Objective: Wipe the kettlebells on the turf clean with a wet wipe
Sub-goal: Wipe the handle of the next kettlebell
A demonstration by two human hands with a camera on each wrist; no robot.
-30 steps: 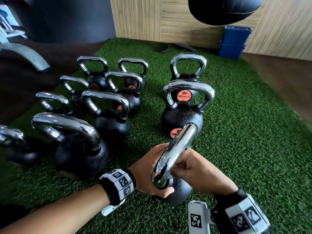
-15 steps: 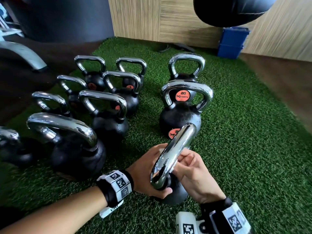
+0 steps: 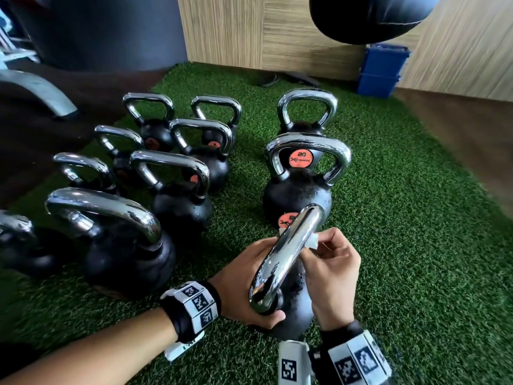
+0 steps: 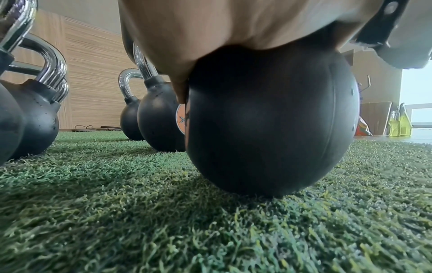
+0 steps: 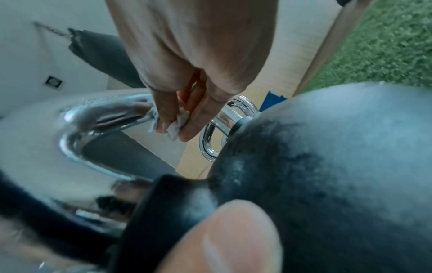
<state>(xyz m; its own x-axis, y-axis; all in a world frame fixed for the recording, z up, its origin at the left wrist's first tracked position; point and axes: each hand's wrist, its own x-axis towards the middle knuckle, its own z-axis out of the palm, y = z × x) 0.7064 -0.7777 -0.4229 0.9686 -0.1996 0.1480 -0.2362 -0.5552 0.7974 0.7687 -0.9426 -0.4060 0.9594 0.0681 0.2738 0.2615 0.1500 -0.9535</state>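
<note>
The nearest kettlebell (image 3: 294, 315), black with a chrome handle (image 3: 288, 251), stands on the green turf (image 3: 416, 232) close in front of me. My left hand (image 3: 241, 284) grips it where the handle meets the body, thumb curled round the near side. The left wrist view shows its round body (image 4: 268, 120) under my palm. My right hand (image 3: 330, 270) pinches a small white wet wipe (image 3: 313, 241) against the right side of the handle near its far end. In the right wrist view the wipe (image 5: 175, 126) sits crumpled between my fingertips beside the handle (image 5: 100, 114).
Several more kettlebells stand in rows to the left (image 3: 119, 245), and two stand just behind mine (image 3: 299, 190). Blue bins (image 3: 383, 70) sit by the wooden wall, a black bag (image 3: 369, 15) hangs overhead, and a bench leg (image 3: 41, 90) lies on dark floor at left.
My right hand has slid up along the chrome handle toward its far end, and the white wipe now shows between its fingers. The left hand keeps its grip in place.
</note>
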